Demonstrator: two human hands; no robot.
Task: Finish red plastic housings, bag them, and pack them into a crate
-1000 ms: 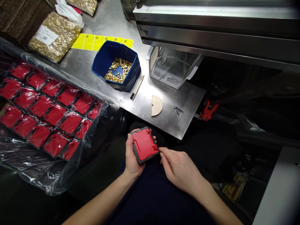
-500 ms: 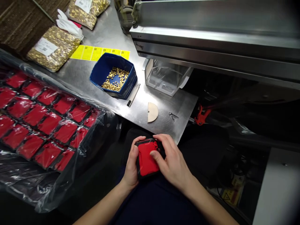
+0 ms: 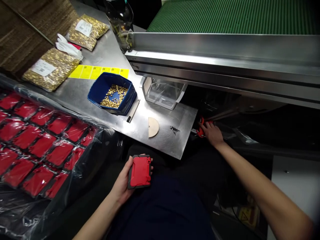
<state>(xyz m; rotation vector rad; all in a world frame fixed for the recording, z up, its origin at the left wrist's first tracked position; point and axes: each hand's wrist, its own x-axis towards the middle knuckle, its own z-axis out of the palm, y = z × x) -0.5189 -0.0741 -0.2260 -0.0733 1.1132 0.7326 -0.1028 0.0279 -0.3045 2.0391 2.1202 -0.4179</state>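
Note:
My left hand (image 3: 123,181) holds a red and black, box-shaped plastic part (image 3: 141,171) above my lap. Its thumb lies along the left edge, and fingertips show at the right side. Beyond the table's right corner, my right hand (image 3: 213,134) has its fingers curled on an orange-red tool (image 3: 200,132). Part of that tool is hidden by the hand, and its kind is unclear. On the metal table (image 3: 165,143) nearby lie a pale half-round disc (image 3: 153,127) and a small nail clipper (image 3: 174,129).
A blue bin (image 3: 95,90) of small brass pieces stands beside a utility knife (image 3: 133,111) and a clear bin (image 3: 162,93). Behind are yellow labels (image 3: 86,71) and bags of brass pieces (image 3: 52,68). A plastic-lined box of red parts (image 3: 57,153) is left; a green conveyor (image 3: 232,16) lies ahead.
My right hand has let go of the red and black part and moved right to the orange-red tool. My left hand keeps the part, now further left. The view has shifted.

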